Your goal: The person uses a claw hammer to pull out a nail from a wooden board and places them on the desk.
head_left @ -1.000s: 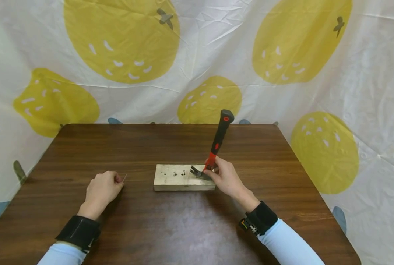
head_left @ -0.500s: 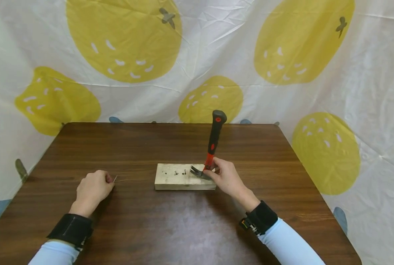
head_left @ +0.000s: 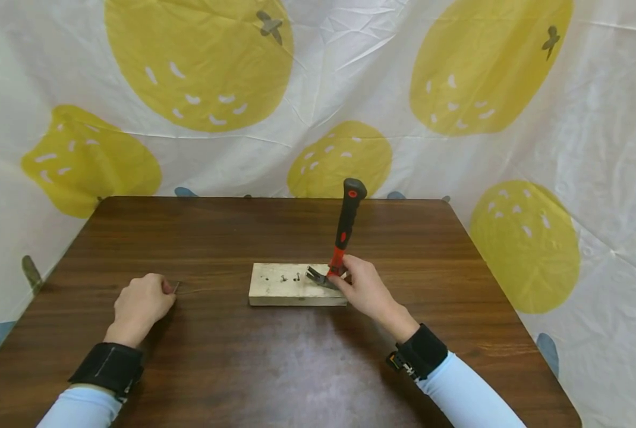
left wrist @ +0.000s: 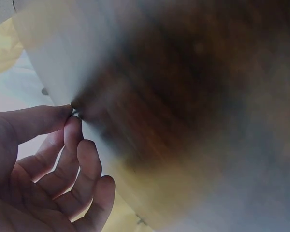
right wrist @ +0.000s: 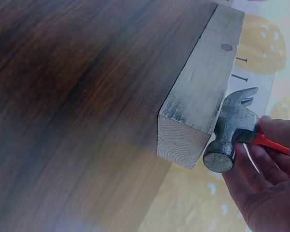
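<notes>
A claw hammer [head_left: 347, 220] stands handle up on the right part of a pale wooden block [head_left: 275, 291]. My right hand [head_left: 368, 288] grips it low, around the red neck just above the head. In the right wrist view the steel hammer head [right wrist: 234, 121] lies against the block's top face, claw toward the nails. Two nails [right wrist: 240, 78] stick up out of the block beside the claw. Well left of the block, my left hand [head_left: 141, 303] pinches a thin nail [head_left: 176, 288] between thumb and index finger; in the left wrist view the fingertips mostly hide it.
The block rests on a dark brown wooden table [head_left: 275, 362]. Behind the table hangs a white curtain [head_left: 318, 71] printed with yellow fruit. A small dark hole [head_left: 267, 279] marks the block's left end.
My left hand has drawn leftward, farther from the block, with the nail still pinched. The hammer's handle has tipped a little to the left, while my right hand stays about where it was.
</notes>
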`<state>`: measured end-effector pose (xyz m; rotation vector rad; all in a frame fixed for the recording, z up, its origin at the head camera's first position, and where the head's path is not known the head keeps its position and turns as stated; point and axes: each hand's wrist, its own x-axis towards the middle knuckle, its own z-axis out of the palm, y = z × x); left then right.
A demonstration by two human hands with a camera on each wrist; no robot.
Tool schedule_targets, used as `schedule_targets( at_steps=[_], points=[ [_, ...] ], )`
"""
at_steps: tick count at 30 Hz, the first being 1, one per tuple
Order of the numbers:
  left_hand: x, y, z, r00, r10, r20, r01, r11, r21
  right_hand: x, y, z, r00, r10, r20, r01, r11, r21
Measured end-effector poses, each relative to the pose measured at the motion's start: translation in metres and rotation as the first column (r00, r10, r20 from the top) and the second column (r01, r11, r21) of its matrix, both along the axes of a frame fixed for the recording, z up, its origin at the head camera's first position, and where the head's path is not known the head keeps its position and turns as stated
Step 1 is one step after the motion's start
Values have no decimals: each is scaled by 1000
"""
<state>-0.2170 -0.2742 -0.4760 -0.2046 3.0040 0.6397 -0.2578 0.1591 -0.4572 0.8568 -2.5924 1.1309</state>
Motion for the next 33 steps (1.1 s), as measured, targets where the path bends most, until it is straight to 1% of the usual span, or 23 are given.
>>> schedule_targets(
  at_steps=[5, 9, 13, 16, 21, 25, 27, 29, 31, 33],
  points=[
    [-2, -4, 0, 1000, 11, 10, -11, 1000, -10, 1, 1, 1, 1000, -15, 15, 14, 999, 34],
    [-2, -7, 0, 1000, 20, 19, -20, 1000, -13, 1, 1, 2, 1000, -8, 22, 7, 999, 43],
    [-2, -7, -1, 1000, 19, 14, -18, 1000, -9, 2, 0, 3, 1000, 9, 5, -10, 998, 54],
    [-2, -7, -2, 1000, 13, 14, -13, 1000, -3, 1, 0, 3, 1000, 5, -13, -4, 997, 82],
    [-2, -8, -1, 999, 0, 32, 0, 1000, 0, 1, -2, 3, 999, -7, -38, 12, 990, 140],
    [-3, -8, -1, 999, -13, 30, 13, 1000, -2, 2, -5, 5, 999, -3, -51, 11, 987, 160],
    [-2, -6, -2, 1000, -19, 10, 19, 1000, -11, 2, -6, 6, 999, 0, -52, 8, 986, 167],
    [-2, -2, -2, 999, -28, -27, 27, 999, -27, 2, -7, 8, 999, 3, -50, 6, 985, 175],
    [-1, 4, -3, 996, -47, -78, 44, 998, -46, 1, -8, 7, 999, 7, -50, 2, 983, 182],
    [-2, 11, -3, 988, -77, -131, 69, 996, -64, 0, -10, 7, 999, 12, -53, -2, 982, 187]
  ],
)
